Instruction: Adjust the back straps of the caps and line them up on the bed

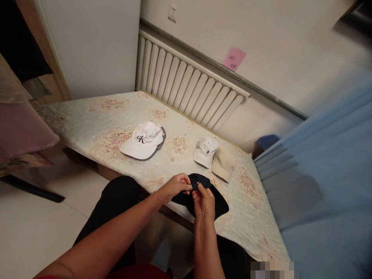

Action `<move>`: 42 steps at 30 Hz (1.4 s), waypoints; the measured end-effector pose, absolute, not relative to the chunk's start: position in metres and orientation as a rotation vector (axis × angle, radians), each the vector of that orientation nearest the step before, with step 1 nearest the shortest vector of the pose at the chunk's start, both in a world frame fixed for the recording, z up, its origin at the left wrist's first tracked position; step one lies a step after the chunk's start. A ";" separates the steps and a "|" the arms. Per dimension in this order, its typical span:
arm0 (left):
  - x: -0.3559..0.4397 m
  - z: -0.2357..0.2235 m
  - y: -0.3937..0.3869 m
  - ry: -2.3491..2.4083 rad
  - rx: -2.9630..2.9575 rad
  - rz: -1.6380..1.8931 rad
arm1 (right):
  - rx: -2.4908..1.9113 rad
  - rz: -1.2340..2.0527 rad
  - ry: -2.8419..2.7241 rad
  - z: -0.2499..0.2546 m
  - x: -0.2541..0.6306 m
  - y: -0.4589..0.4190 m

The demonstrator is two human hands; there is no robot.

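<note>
A dark navy cap (219, 203) is held just over the near edge of the floral-covered bed. My left hand (178, 186) pinches the end of its back strap, by a small metal buckle. From the other side, my right hand (204, 199) grips the same strap, thumb on top beside a shiny spot. Beyond my hands lie a white cap (205, 151) with a small dark emblem and a beige cap (223, 164), touching each other. Farther left, a white cap with black letters (143, 139) rests on top of a grey cap (162, 139).
The bed (87, 116) has a pale flowered cover. A white radiator (186, 81) runs along the wall behind it. At the right hangs a blue curtain (325, 166). A pink note (234, 59) is on the wall. Pink cloth (26, 131) hangs at the left.
</note>
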State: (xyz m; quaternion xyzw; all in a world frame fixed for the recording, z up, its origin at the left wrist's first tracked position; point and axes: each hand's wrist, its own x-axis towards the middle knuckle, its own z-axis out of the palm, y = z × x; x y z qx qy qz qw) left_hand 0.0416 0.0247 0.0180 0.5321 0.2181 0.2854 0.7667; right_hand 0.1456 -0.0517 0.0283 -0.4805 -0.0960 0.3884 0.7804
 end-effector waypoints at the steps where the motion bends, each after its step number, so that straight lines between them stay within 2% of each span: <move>1: 0.041 0.020 0.024 0.509 1.188 0.608 | -1.038 0.841 -0.207 0.028 0.146 -0.052; 4: 0.039 0.025 0.022 0.716 1.402 0.611 | -1.047 0.840 -0.202 0.026 0.146 -0.051; 7: 0.038 0.031 0.019 0.920 1.790 0.785 | -1.059 0.839 -0.210 0.023 0.145 -0.051; 11: 0.041 0.033 0.014 0.916 2.108 0.985 | -1.067 0.848 -0.242 0.020 0.143 -0.052; 19: 0.048 0.029 0.007 0.881 2.241 0.800 | -1.043 0.894 -0.311 0.021 0.142 -0.059; 25: 0.050 0.029 0.010 0.829 2.129 0.762 | -1.039 0.901 -0.324 0.021 0.143 -0.062; 34: 0.052 0.030 0.011 0.800 1.627 0.745 | -1.050 0.924 -0.356 0.021 0.148 -0.066; 42: 0.053 0.027 0.009 0.744 1.481 0.707 | -0.950 1.001 -0.403 0.019 0.148 -0.067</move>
